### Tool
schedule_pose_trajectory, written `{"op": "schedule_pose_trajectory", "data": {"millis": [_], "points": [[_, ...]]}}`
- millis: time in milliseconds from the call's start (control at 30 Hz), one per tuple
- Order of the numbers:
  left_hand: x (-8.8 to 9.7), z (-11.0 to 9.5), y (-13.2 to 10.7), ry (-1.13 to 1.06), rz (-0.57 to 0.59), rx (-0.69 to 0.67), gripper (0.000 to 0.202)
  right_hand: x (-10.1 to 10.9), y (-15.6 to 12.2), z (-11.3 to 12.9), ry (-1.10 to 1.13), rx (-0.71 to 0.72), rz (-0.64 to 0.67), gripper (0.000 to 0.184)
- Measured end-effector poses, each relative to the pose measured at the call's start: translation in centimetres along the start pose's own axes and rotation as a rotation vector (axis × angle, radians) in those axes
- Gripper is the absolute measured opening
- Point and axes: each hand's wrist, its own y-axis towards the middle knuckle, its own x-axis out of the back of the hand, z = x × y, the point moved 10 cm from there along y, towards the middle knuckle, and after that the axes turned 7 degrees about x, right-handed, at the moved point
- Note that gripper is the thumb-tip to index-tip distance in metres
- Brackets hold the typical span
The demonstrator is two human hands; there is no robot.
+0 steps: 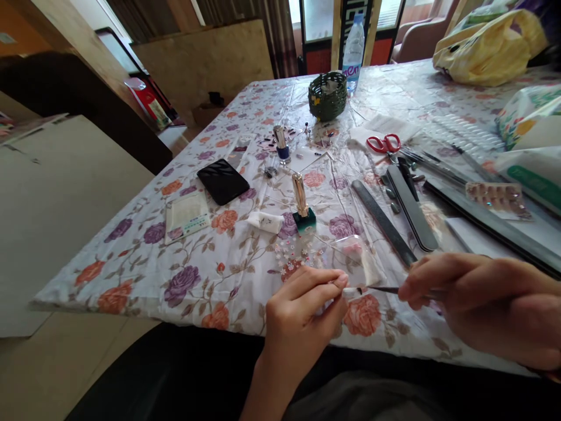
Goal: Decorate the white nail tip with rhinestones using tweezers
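Near the table's front edge, my left hand point(304, 313) pinches a small whitish piece with a dark end point(352, 291) between thumb and fingertips. My right hand point(486, 307) is closed around a thin, dark, pointed tool point(383, 289). The tool's tip comes close to the dark end of the piece; whether they touch I cannot tell. Just beyond my left hand lie scattered tiny flower-shaped decorations point(293, 257) and a clear plastic bag point(357, 251). Behind them stands a nail polish bottle with a gold cap and green base point(302, 210), beside a crumpled white wipe point(265, 222).
On the flowered tablecloth point(144, 257) lie a black phone point(223, 181), a flat packet point(187, 217), nail files point(383, 222) and red-handled scissors point(383, 143). Farther back are a blue polish bottle point(281, 146), a green basket point(326, 102), a water bottle point(353, 55) and a yellow bag point(486, 49).
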Motion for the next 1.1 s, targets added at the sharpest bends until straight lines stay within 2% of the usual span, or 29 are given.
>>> {"op": "schedule_pose_trajectory", "data": {"millis": [33,133,267,400,567,833,967,1100], "points": [[0.0,0.1,0.0,0.004,0.001,0.012,0.015,0.2,0.1,0.0,0.077,0.033,-0.058,0.025],[-0.1,0.4,0.1,0.016,0.011,0.045,0.013,0.6,0.3,-1.2,0.205,0.002,-0.215,0.025],[-0.5,0.8,0.1,0.053,0.030,0.074,0.013,1.0,0.6,-1.6,0.190,-0.004,-0.326,0.015],[-0.6,0.8,0.0,0.085,0.026,0.077,0.013,1.1,0.9,-1.8,0.148,-0.005,-0.306,0.006],[-0.7,0.9,0.0,0.125,0.039,0.083,0.015,1.3,1.2,-2.3,0.126,0.017,-0.295,0.009],[-0.9,1.4,0.2,0.173,0.090,0.095,0.011,1.5,1.7,-3.1,0.181,-0.031,-0.327,0.019],[0.1,0.9,0.1,0.203,0.135,0.123,0.025,1.6,1.8,-3.2,0.196,-0.050,-0.343,0.019],[2.5,-0.1,0.6,0.258,0.169,0.135,0.029,1.8,2.3,-3.6,0.200,-0.053,-0.334,0.020]]}}
